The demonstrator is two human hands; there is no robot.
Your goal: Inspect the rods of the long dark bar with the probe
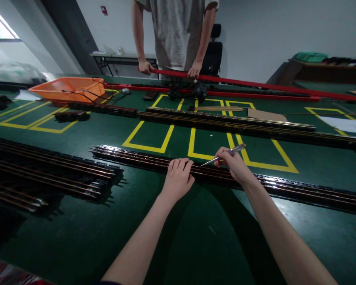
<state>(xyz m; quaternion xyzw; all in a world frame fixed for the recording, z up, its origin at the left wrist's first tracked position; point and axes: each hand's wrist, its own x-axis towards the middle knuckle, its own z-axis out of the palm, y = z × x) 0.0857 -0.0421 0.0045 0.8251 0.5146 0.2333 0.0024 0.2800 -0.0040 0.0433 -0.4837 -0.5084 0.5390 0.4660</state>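
Note:
A long black rail (269,183) with copper-coloured rods along its length lies across the table in front of me. My left hand (179,178) grips its middle, the fingers bent over the top and the thumb at the near side. In my right hand (233,164) is a slim screwdriver (236,149) with a shiny handle, held like a pen. Its shaft slants down to the left, and the tip meets the rail just right of my left hand. The exact spot under the tip is too small to make out.
Several similar black rails (77,174) lie at the left. Beyond my rail are more long rails (255,128), an orange basket (73,85) and a cardboard piece (267,114). Across the green table (106,245), another person (178,35) holds a long red bar (240,80).

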